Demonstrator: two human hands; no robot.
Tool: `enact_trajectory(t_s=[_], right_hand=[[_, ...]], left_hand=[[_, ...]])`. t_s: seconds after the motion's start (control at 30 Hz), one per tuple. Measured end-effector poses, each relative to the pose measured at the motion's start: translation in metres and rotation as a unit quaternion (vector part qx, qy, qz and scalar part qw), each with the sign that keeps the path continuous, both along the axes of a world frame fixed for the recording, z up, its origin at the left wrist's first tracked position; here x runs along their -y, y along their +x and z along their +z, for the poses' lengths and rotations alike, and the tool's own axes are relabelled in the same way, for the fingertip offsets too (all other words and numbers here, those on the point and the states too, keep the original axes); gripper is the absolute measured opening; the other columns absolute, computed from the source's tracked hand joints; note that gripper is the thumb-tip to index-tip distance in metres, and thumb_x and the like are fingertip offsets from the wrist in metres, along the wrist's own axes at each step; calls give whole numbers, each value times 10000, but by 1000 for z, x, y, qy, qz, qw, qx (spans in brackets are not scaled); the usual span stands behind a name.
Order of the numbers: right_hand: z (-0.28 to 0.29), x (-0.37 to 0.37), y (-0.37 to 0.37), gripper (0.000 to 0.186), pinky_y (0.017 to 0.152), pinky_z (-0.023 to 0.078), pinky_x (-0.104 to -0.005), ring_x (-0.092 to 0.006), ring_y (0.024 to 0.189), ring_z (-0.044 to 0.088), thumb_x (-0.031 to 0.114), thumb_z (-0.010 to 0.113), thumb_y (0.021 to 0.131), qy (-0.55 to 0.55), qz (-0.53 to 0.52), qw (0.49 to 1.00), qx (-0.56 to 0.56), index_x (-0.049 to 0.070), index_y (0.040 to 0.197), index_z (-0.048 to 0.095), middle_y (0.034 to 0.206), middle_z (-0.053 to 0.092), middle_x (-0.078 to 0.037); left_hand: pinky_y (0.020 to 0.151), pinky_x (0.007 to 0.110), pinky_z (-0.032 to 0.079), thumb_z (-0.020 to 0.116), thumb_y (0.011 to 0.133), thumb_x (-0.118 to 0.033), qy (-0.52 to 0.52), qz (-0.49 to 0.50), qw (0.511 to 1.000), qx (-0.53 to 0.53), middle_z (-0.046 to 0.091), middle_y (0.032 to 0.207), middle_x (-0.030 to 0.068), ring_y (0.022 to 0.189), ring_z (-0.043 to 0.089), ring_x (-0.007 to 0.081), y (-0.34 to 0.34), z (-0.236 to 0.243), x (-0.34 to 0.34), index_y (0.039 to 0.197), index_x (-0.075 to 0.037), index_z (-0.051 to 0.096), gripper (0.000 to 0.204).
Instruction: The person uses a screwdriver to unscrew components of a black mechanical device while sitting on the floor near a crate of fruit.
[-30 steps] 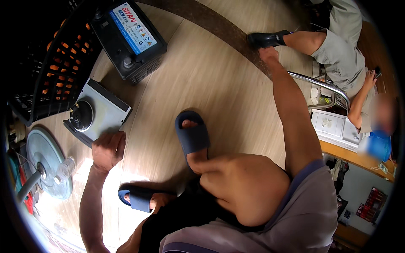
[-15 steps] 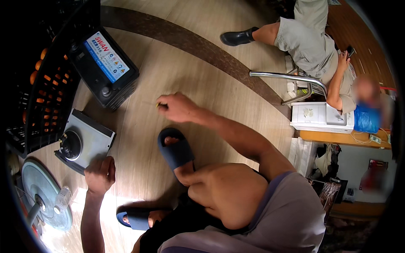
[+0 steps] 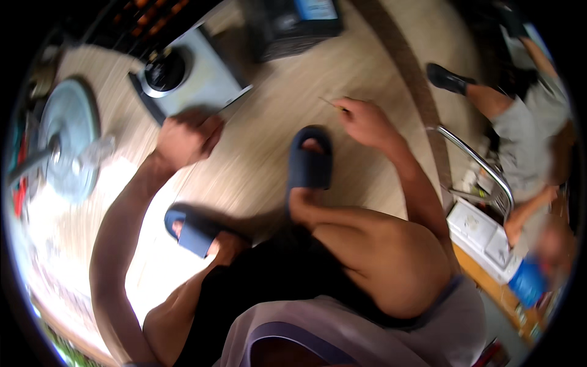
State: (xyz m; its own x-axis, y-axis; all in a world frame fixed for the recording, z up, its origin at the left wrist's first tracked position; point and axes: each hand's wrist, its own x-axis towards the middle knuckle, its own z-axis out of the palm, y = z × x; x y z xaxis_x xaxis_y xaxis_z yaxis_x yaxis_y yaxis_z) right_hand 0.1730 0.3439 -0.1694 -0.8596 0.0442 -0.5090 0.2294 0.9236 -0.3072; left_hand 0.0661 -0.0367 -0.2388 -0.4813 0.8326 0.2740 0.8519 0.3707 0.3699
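A grey metal appliance [image 3: 211, 76] with a round black part [image 3: 165, 70] lies on the floor at the upper left. Against its near edge is my left hand [image 3: 189, 137], fingers curled into a fist; whatever they may grip is hidden. Farther right, above the floor, my right hand [image 3: 367, 122] is closed on a small screwdriver [image 3: 337, 106]. Little of its yellow handle shows, and the thin shaft points up and left, away from the appliance. Motion blurs both hands slightly.
A black battery [image 3: 293, 37] stands beyond the appliance, beside a black crate [image 3: 122, 24] of orange things. At left is a round pale-blue base [image 3: 70, 140] with a clear bottle [image 3: 98, 150]. A seated person [image 3: 520, 116] is at right, near a metal-tube frame [image 3: 483, 162].
The view has turned, so the appliance and battery sit higher and farther right. My left hand stays by the appliance's near edge. The screwdriver's shaft now shows more clearly in my right hand.
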Motion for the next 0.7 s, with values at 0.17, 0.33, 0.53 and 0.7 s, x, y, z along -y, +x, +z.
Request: enact_trajectory(t_s=[0.17, 0.33, 0.53, 0.7], right_hand=[[3, 26, 24, 268, 798, 543, -470, -404, 908, 696, 185, 571, 921, -58, -46, 993, 91, 71, 1120, 709, 962, 720, -221], [15, 52, 26, 282, 782, 537, -469, -399, 860, 693, 165, 571, 931, 6, -35, 989, 142, 68, 1168, 688, 922, 714, -220], [18, 55, 25, 307, 822, 538, -479, -403, 898, 688, 156, 561, 930, 42, -6, 987, 154, 80, 1204, 678, 950, 722, -206], [11, 55, 24, 318, 869, 546, -496, -404, 976, 689, 173, 562, 920, 72, 23, 984, 160, 101, 1204, 686, 1005, 733, -197]], left_hand=[[528, 369, 535, 700, 881, -208, 1, -3, 1000, -9, 614, 655, 75, 592, 641, 243, 0, -8, 1, 930, -101, 706, 118], [523, 371, 532, 705, 874, -204, 1, 0, 1000, -12, 593, 648, 67, 582, 629, 249, 1, -9, 3, 929, -110, 704, 110], [550, 352, 546, 702, 881, -195, -7, -1, 1000, -13, 610, 691, 52, 637, 643, 227, 2, -5, 1, 936, -111, 704, 100], [590, 338, 578, 703, 885, -200, -11, -14, 999, -37, 671, 748, 47, 668, 662, 220, -1, -4, 1, 951, -91, 708, 127]])
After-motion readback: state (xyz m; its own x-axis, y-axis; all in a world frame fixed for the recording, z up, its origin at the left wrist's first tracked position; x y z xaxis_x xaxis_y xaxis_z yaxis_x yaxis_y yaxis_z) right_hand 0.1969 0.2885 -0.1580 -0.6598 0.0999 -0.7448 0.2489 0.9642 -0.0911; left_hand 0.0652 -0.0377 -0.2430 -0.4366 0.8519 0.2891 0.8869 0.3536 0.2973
